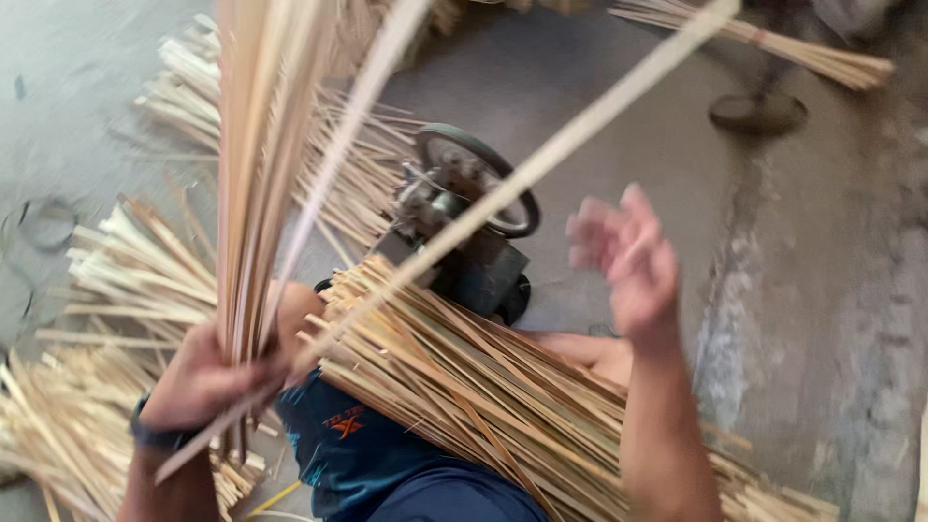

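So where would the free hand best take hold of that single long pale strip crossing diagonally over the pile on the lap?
Probably mid-length, coming from the right: the long pale bamboo strip runs bare and clear of the pile of strips there. The open right hand is already beside that stretch. Its lower end sits by the left hand, which grips an upright bundle of strips.

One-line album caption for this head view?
Left hand grips upright bamboo strips; right hand open above lap bundle.

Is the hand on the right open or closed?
Open. The right hand is lifted with its fingers spread and nothing in it, while the left hand grips a bunch of sticks.
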